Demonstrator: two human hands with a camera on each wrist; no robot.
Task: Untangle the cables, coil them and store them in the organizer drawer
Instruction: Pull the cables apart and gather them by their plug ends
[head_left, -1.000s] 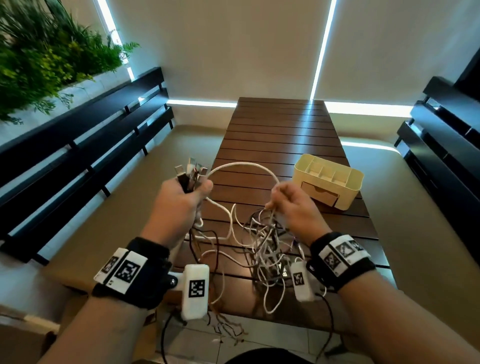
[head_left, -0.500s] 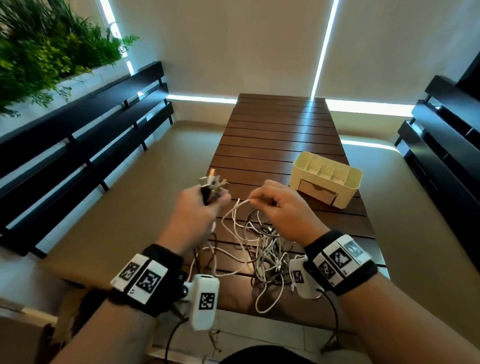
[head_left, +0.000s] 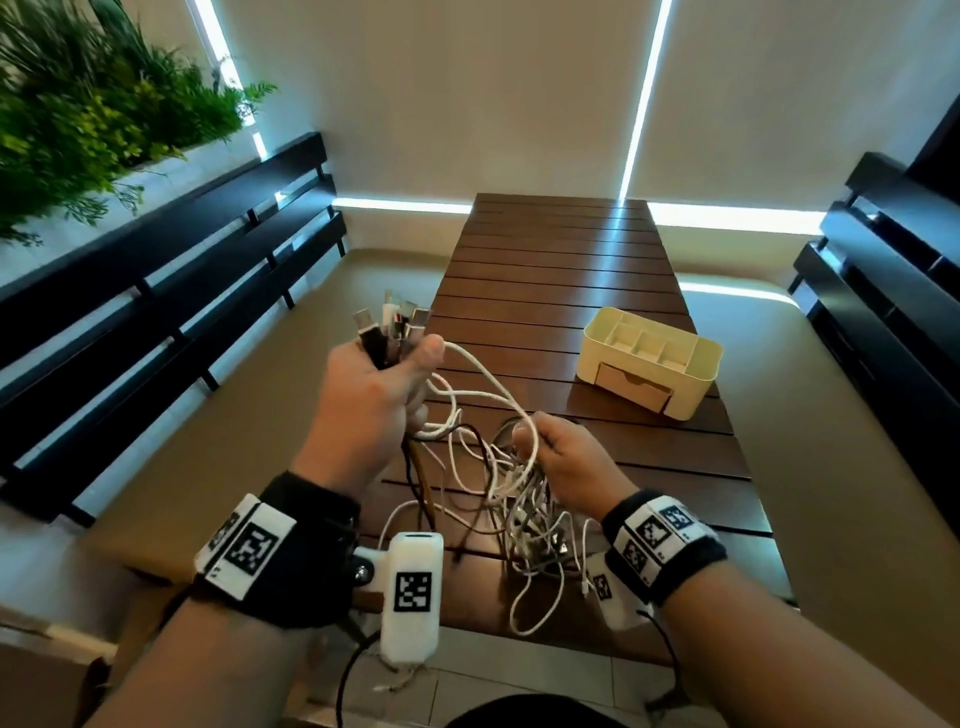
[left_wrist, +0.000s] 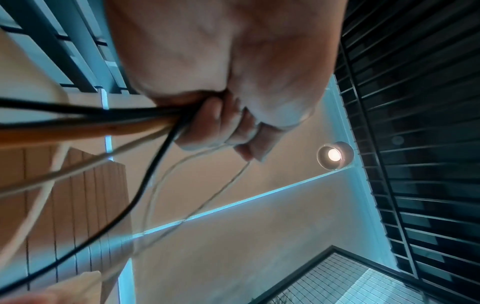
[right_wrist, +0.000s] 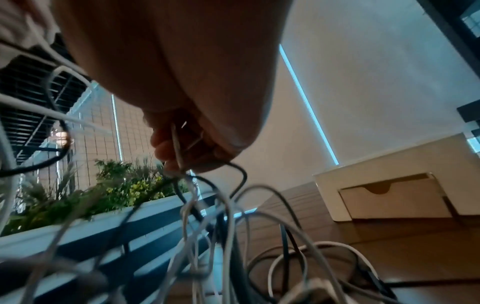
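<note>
Both hands raised: left hand (head_left: 371, 402) fists the cables (head_left: 511, 499) plug-ends up; right hand (head_left: 569, 462) pinches white strands.

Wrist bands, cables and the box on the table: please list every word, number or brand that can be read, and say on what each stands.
No readable text in any view.
Left wrist band: black-and-white square code patterns only, no letters.
Right wrist band: the same kind of patterns; small marks beside them are too small to read.
White camera unit: one code pattern, no words.
Cream organizer: plain.
Cable plugs: no legible marking.
</note>
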